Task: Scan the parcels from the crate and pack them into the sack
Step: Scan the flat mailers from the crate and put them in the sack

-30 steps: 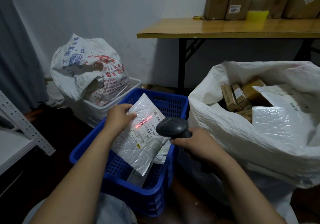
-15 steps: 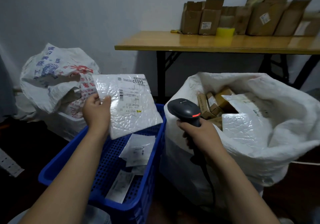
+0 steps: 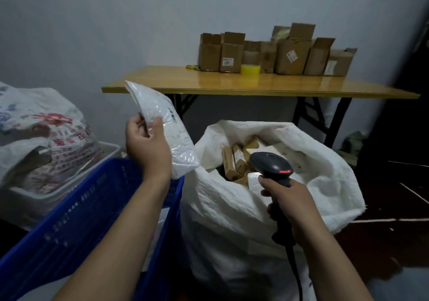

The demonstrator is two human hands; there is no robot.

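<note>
Leftmost, a printed woven bag [image 3: 46,133] slumps in a white tub [image 3: 69,184] just behind the blue crate [image 3: 76,219], whose near wall fills the lower left and hides most of its inside. Above the crate's right rim the left hand [image 3: 148,147] holds the parcel [image 3: 167,124] up, thumb pressed on its face and fingers curled behind. The parcel stands tilted between the crate and the open mouth of the white sack [image 3: 232,219]. Its top corner overlaps the edge of the wooden surface [image 3: 232,84] behind, where cardboard boxes [image 3: 292,54] and a yellow tape roll [image 3: 250,70] stand near the wall. Inside the sack, small brown cartons [image 3: 234,161] show, partly blocked by the scanner [image 3: 271,164]. The right hand [image 3: 290,205] grips its handle with fingers wrapped round, and its cable [image 3: 294,268] drops in front of the sack.

Half a second ago the parcel faced the camera flat over the crate, label readable. Now it is higher, turned nearly edge-on and closer to the sack. The scanner stays in the same grip, red lamp lit.

The crate is perforated plastic. The parcel is a glossy white bubble mailer, dimpled, with a small barcode label. The sack is coarse white woven fabric with a rolled-down rim, and the scanner is smooth dark plastic with a rounded head.
</note>
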